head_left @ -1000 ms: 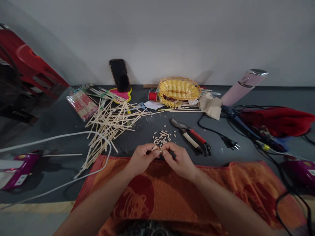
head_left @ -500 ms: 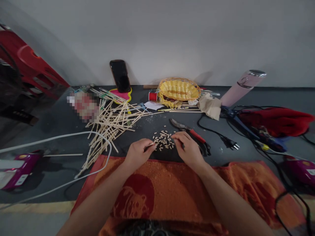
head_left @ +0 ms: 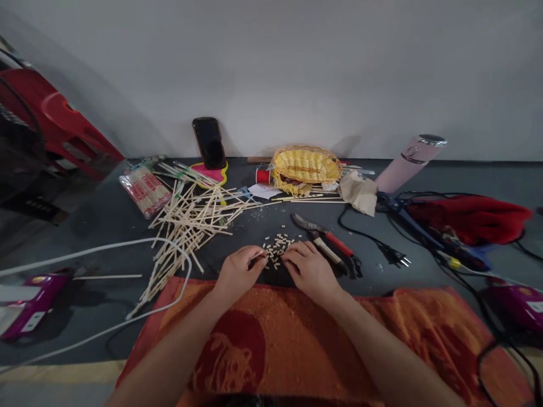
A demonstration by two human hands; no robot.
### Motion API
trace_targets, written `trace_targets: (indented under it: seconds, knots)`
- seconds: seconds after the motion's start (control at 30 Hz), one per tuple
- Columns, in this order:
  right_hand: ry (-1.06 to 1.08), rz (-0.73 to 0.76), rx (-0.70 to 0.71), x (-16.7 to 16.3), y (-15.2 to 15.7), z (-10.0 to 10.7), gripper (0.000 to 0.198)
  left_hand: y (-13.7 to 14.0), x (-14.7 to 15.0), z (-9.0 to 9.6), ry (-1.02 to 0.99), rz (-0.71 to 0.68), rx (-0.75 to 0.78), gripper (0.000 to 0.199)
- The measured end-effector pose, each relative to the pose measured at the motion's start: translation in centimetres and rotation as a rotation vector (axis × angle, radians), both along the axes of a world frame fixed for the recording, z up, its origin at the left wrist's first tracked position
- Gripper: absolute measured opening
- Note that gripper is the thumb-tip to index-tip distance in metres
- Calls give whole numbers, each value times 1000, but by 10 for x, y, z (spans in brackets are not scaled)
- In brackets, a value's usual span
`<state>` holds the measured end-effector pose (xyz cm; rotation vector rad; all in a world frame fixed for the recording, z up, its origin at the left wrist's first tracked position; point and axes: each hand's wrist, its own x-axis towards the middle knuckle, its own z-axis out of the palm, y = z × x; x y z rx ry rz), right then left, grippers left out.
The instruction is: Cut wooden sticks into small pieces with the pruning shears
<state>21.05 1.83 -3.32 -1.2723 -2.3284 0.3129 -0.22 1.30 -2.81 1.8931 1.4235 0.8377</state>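
A small heap of short cut wooden stick pieces (head_left: 278, 244) lies on the dark tabletop between my hands. At its left edge, my left hand (head_left: 241, 271) is closed in a pinch, and a thin pale sliver shows at its fingertips, too small to name. My right hand (head_left: 311, 268) reaches down to the heap's right edge with its fingers bent together. Its fingertips are among the pieces, and whatever they pinch is hidden. Red-handled pruning shears (head_left: 339, 243) lie just beyond my right hand. Both forearms pass over an orange towel (head_left: 292, 333).
Long wooden sticks (head_left: 190, 215) are heaped at the left beside a packaged bundle (head_left: 145, 191). Behind stand a phone (head_left: 210, 144), red thread spool (head_left: 263, 176) and yellow basket (head_left: 307, 164). At right are a pink flask (head_left: 409, 164), black plug (head_left: 394, 255) and red cloth (head_left: 470, 217). A white cable (head_left: 106, 246) crosses left.
My right hand has moved left and down onto the edge of the heap, closer to my left hand. My left hand keeps its pinch. The camera view has tilted slightly upward.
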Motion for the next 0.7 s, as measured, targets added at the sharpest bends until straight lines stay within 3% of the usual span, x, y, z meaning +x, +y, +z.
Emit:
trace_targets:
  seconds: [0.13,0.3,0.47,0.7]
  knots:
    - [178,-15,5,4,1,0,16,-2,1,7,-138,58,-84,29]
    - [449,24,-67,-1,-10,8,15,-7,5,13,-273,-26,-279,40]
    - [473,11,-125,-13,-21,14,11,-13,11,14,-368,-136,-404,33]
    - [464,13,-99,-15,-22,13,8,-15,12,13,-397,-191,-407,23]
